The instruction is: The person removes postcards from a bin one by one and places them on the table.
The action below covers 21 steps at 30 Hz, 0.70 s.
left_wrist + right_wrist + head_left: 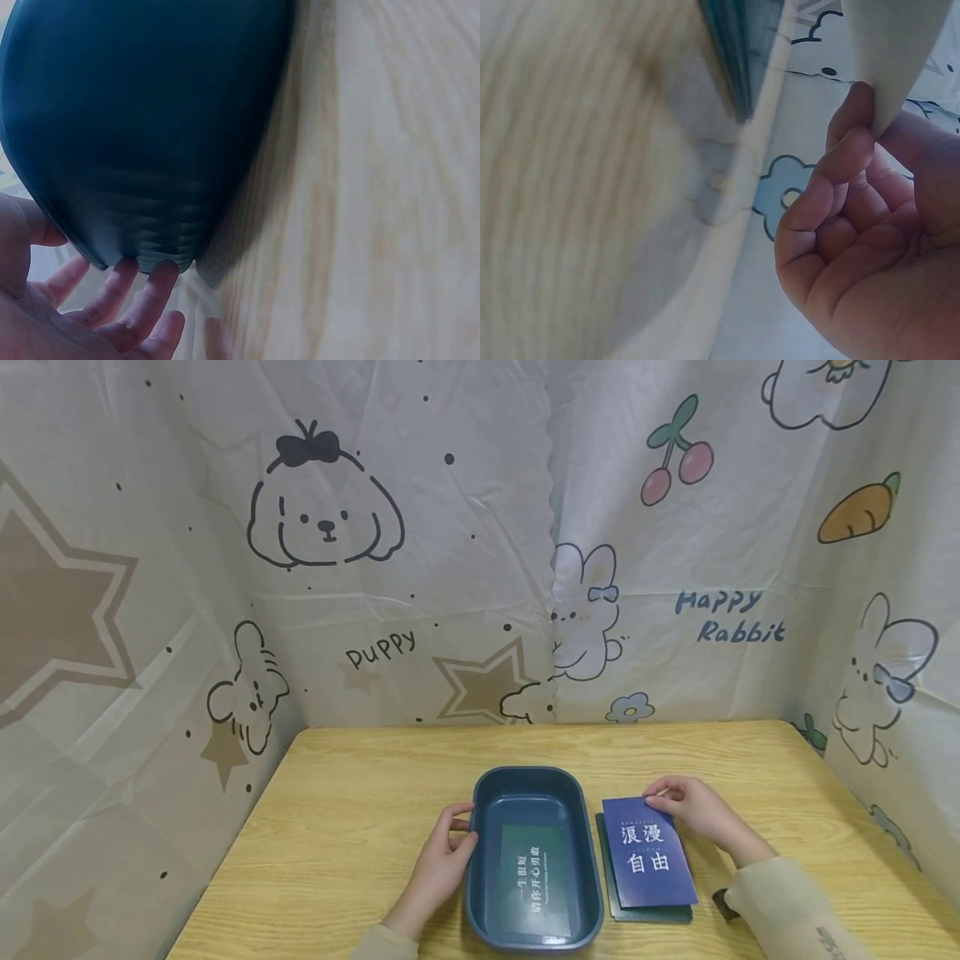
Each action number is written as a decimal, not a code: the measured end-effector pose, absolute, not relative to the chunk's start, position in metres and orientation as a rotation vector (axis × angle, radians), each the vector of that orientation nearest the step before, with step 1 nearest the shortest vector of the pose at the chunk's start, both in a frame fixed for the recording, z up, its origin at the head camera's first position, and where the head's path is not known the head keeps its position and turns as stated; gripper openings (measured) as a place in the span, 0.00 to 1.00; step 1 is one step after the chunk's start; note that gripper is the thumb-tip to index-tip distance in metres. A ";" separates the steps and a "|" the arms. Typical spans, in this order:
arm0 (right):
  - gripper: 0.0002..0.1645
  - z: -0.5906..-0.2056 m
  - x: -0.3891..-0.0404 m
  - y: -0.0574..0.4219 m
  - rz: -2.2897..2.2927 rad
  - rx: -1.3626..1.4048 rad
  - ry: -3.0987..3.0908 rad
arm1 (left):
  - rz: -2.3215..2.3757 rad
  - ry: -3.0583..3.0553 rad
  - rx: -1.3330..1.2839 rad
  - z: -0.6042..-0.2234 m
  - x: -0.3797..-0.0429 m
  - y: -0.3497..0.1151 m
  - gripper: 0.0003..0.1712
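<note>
A dark blue-green rectangular tub (pixel 534 781) stands on the table, and a green card (pixel 536 877) with white lettering lies inside it. At the tub's left side, my left hand (pixel 442 852) touches the rim and outer wall with thumb and fingertips; in the left wrist view the fingers (pixel 150 300) lie against the ridged end of the wall. My right hand (pixel 693 810) pinches the top edge of a blue-violet card (pixel 648 881) with white lettering. This card overlaps a green stack (pixel 652 914) to the right of the tub. The right wrist view shows its pale back (pixel 889 52) between thumb and fingers.
The wood-grain table (pixel 360 802) is bordered by a printed cloth curtain (pixel 450 527) at the back and sides. A small dark object (pixel 725 904) sits beside the right sleeve (pixel 787 902).
</note>
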State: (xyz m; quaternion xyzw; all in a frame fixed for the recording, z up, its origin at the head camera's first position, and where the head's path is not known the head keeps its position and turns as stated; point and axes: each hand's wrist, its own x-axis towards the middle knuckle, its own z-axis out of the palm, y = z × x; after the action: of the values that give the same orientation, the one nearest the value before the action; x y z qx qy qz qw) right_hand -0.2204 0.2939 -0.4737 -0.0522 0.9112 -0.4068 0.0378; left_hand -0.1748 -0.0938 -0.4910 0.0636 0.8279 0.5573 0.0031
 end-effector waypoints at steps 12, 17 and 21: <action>0.12 -0.485 -0.223 0.293 -1.159 -0.128 2.836 | 1.741 2.622 0.209 -0.494 -0.174 -0.094 0.22; 0.11 -0.485 -0.223 0.292 -1.137 -0.111 2.827 | 1.738 2.624 0.212 -0.494 -0.175 -0.094 0.22; 0.11 -0.486 -0.224 0.291 -1.102 -0.110 2.839 | 1.740 2.618 0.216 -0.493 -0.174 -0.094 0.22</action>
State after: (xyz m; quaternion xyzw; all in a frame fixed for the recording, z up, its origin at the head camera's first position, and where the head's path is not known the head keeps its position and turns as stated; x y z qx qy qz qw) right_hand -0.2235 0.2908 -0.4857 -0.0362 0.9306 -0.3612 0.0469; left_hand -0.1743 -0.0943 -0.4934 0.0684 0.8309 0.5522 -0.0047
